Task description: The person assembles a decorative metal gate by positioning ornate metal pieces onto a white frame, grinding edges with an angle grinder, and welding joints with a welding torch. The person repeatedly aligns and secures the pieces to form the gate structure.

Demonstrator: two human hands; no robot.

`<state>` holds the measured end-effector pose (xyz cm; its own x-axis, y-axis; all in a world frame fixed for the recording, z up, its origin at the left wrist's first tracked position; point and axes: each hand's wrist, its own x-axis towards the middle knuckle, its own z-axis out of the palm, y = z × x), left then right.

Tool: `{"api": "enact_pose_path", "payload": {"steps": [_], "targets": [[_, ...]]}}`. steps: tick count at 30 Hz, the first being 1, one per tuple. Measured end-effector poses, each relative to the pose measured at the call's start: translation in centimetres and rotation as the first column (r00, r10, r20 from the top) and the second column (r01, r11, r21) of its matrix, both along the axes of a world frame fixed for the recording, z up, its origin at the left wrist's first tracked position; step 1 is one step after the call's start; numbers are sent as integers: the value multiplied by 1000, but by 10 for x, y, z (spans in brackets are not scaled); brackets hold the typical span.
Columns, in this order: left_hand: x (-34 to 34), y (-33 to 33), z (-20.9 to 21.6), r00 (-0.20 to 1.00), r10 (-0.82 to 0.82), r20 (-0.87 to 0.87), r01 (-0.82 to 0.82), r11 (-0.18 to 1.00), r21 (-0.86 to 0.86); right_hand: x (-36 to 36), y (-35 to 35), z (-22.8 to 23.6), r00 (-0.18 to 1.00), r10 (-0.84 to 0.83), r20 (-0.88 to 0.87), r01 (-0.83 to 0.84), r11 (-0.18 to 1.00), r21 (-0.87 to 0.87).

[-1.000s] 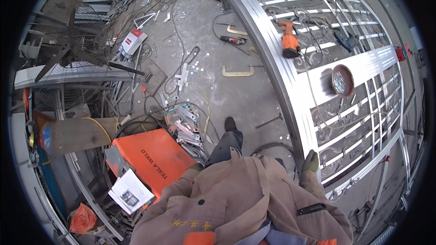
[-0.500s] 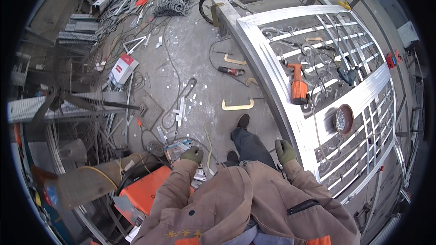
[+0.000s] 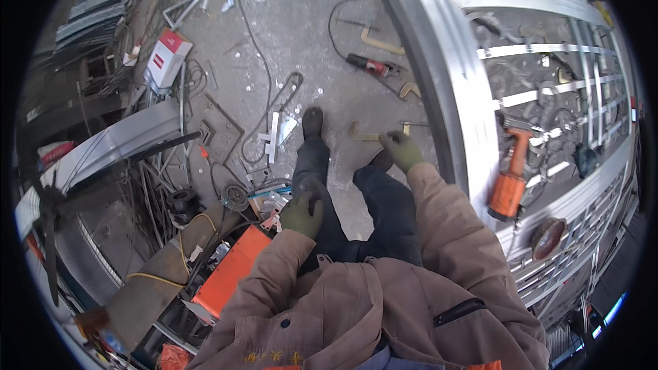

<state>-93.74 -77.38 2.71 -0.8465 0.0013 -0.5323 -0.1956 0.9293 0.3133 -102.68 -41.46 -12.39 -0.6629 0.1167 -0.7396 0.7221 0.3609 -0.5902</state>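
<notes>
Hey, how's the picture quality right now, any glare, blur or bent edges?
In the head view, pale glare washes along the left rail of the silver metal frame, whose edges look bowed; in the head view, the scrollwork inside it looks smeared, while the right hand is easier to make out; in the head view, black surrounds the round image.

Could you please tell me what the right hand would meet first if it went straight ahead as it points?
The right hand would probably meet the yellow C-clamp on the floor, though the height between them is unclear.
</notes>
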Motion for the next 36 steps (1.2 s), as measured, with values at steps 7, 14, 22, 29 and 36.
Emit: {"api": "enact_pose_path", "payload": {"steps": [7,14,22,29,36], "targets": [[-50,-28,-95,986,-162,-47,160,986,-45,-151,-40,-285,931,-214,297,263,956,-134],[-124,-47,-101,991,-94,-97,88,994,-68,-306,-110,-450,285,-819,497,952,303,-47],[-171,-79,-119,980,-164,-109,171,984,52,-318,-81,-515,90,-924,372,969,-5,-246],[-168,-93,-100,974,-223,-41,225,973,46,-177,-144,-341,257,-857,447,871,4,-492],[-174,-95,-71,899,-425,103,406,898,167,-6,-213,-25,475,-855,208,870,420,-259]]}}
